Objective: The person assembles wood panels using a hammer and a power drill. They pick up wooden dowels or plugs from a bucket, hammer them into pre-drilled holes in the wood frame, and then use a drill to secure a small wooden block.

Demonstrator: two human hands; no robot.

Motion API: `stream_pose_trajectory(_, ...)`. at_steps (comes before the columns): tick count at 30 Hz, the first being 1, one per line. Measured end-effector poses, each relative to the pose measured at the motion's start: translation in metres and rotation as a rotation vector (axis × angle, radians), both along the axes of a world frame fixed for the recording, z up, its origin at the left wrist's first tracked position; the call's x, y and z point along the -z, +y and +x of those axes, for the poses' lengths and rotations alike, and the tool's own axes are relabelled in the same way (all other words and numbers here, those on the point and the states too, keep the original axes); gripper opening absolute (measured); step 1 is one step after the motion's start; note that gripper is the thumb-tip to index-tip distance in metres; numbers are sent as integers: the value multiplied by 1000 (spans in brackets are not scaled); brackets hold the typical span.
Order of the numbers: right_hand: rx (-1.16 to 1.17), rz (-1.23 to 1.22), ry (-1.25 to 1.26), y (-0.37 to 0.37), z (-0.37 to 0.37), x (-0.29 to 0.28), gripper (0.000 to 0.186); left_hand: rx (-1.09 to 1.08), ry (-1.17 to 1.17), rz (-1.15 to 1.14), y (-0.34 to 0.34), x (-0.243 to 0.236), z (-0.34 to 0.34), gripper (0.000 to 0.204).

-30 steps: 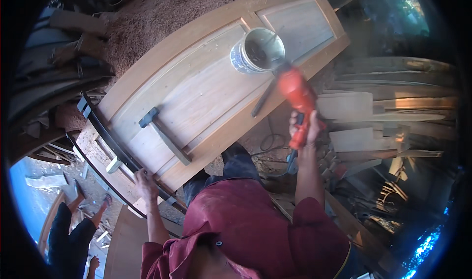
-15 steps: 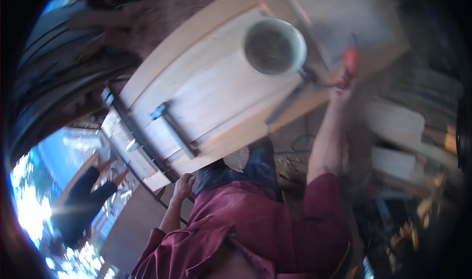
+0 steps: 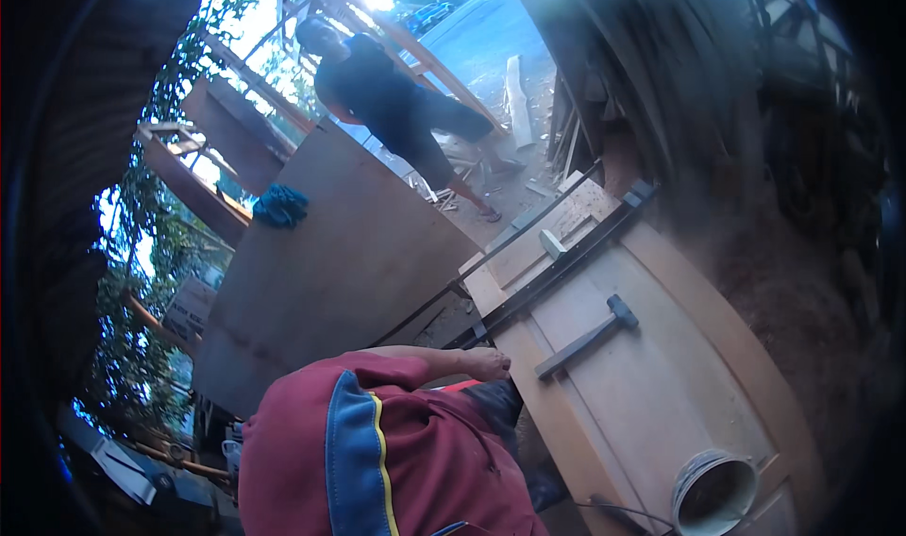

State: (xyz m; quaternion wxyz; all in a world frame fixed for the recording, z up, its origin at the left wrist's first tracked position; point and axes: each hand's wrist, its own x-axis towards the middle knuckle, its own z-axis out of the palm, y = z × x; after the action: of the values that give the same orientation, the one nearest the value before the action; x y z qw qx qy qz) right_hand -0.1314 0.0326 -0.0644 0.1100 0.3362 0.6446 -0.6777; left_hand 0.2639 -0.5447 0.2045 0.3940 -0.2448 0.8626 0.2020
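My left hand (image 3: 486, 364) is closed in a loose fist near the close edge of a wooden door panel (image 3: 651, 333). I see nothing in its fingers. Just beyond the hand, a long dark bar clamp (image 3: 557, 272) lies across the panel's end. A hammer (image 3: 590, 336) rests on the panel to the right of my hand. Farther down the panel stands a round, pale bucket (image 3: 714, 492), its inside in shadow. A small wooden block (image 3: 553, 244) sits by the clamp. My right hand is out of view.
A large plywood sheet (image 3: 335, 253) stands to the left, with a teal glove (image 3: 280, 206) on its edge. Another person (image 3: 377, 92) in dark clothes stands beyond it among wood scraps. A dark cable (image 3: 618, 508) lies by the bucket. Long boards (image 3: 613, 55) lean at the back.
The view has swung left, showing the plywood sheet and the other person more fully. My right hand, earlier holding a red-handled tool, has left the view. My left hand stays near the panel's edge.
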Motion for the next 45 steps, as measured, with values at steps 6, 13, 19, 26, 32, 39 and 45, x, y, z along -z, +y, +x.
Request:
stream_pose_trajectory(6, -341, 222, 66, -82, -4, -67, 25, -63, 30, 12, 6, -1, 27, 42)
stream_pose_trajectory(13, -734, 350, 201, -189, 52, -159, 30, -23, 151, 94, 15, 14, 47, 41)
stream_pose_trajectory(19, -1072, 489, 281, -263, 124, -227, 34, -172, 378, 135, 22, 60, 86, 43)
stream_pose_trajectory(26, -1278, 689, 277, -299, 201, -281, 38, -299, 255, 298, 46, 106, 160, 36)
stream_pose_trajectory(32, -1431, 763, 215, -311, 267, -295, 42, -340, 202, 594, 62, 159, 271, 42)
stream_pose_trajectory(39, -1569, 907, 46, -246, 325, -275, 46, -468, 235, 875, 49, 140, 273, 42)
stream_pose_trajectory(45, -1444, 1111, 111, -171, 295, -252, 50, -481, 50, 845, 9, 52, 225, 55)
